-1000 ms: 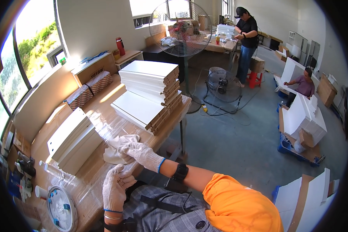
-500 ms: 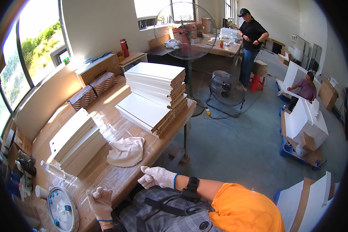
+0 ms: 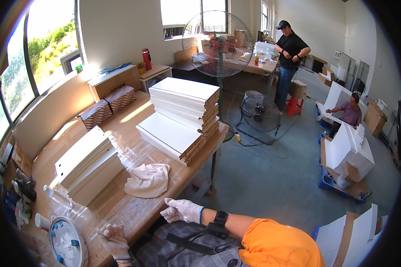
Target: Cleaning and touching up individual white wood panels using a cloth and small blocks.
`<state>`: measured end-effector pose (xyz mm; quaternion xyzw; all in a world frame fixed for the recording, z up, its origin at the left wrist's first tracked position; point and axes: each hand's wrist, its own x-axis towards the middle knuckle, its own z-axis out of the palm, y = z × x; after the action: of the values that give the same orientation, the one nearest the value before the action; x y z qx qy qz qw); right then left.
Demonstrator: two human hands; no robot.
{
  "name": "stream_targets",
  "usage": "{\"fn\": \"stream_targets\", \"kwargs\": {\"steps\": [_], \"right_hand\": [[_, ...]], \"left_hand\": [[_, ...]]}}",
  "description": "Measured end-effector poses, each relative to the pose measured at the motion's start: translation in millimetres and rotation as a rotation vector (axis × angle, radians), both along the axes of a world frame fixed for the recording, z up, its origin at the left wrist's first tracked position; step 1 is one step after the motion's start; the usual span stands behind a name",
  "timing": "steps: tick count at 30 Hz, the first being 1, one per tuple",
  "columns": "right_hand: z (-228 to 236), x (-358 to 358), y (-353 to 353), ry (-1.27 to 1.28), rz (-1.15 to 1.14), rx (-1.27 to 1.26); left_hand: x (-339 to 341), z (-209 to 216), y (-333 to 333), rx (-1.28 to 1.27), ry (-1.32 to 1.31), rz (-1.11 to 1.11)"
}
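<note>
I judge this a pause: my white-gloved right hand has fingers closed, my white-gloved left hand loosely open, both seemingly empty; gripping the crumpled cream cloth, at the left's one o'clock on the brown desk, calls for uncurling the right

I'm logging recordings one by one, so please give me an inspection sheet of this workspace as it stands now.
Surface: table, wood-toned, partly under clear film
Job's things: cloth, rumpled, on the table; white panels in a left stack and a taller right stack
Clutter: round lid with blue bits; clear bottle
Hands: left hand and right hand gloved, nothing seen in either
Cables: yellow-ended cable on the floor
Surroundings: standing fan, floor fan; standing person, seated person
</note>
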<state>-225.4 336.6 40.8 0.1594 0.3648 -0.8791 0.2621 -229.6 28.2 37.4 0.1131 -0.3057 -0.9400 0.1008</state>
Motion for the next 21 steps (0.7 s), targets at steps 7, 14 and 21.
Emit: {"fn": "stream_targets", "kwargs": {"steps": [7,14,21], "right_hand": [[-7,-8,2,0.007,0.013,-0.045],[-15,-11,6,0.026,0.010,-0.088],[-23,-10,6,0.035,-0.021,-0.140]], "left_hand": [[-1,-2,-1,0.010,0.080,-0.051],[-1,-2,-2,0.026,0.066,-0.071],[0,0,-1,0.010,0.115,-0.106]]}}
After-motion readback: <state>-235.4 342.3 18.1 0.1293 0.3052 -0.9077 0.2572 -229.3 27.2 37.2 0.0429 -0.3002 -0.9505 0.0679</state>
